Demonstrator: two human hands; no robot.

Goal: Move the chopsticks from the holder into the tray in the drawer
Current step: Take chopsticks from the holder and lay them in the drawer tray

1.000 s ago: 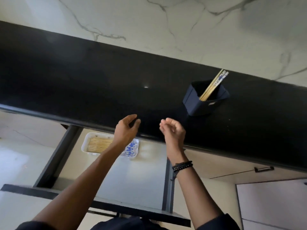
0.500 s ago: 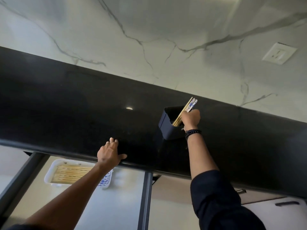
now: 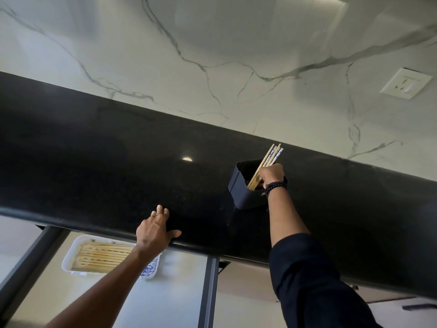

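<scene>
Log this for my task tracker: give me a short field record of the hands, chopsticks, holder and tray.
right hand: grips the chopsticks at the holder's mouth
chopsticks: lower ends inside the holder, tops leaning up and right
holder: dark, stands on the black counter
left hand: fingers straight, rests on the counter's front edge
tray: white, in the open drawer
stored chopsticks: lie flat in the tray
</scene>
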